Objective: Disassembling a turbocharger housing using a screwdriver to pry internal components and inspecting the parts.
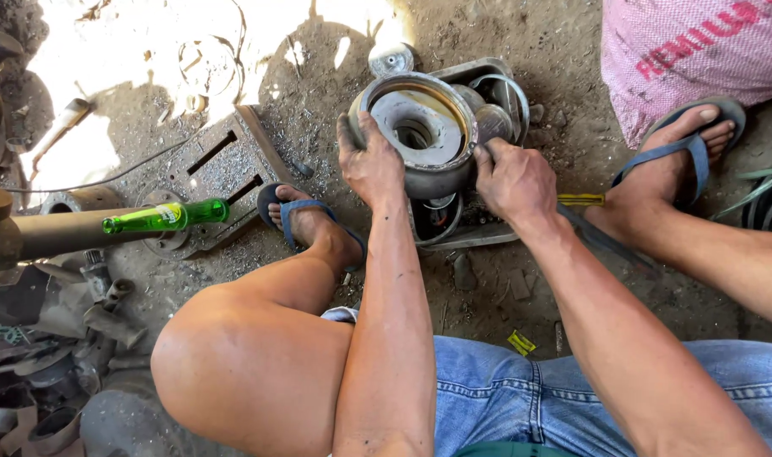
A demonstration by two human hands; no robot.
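Up in the middle of the frame, both hands clamp on a round metal hub point(418, 135), a heavy drum-shaped part with a hollow centre. It sits on a pile of metal rings and trays point(496, 93) on the dirt floor point(572, 51). The left hand point(370, 165) grips its near-left rim; the right hand point(513, 179) presses its right side, fingers curled, possibly around a tool, though that is hard to see. At left a green glass bottle point(166, 217) lies sideways on a slotted steel plate point(221, 165). A pink sack point(690, 51) fills the upper right.
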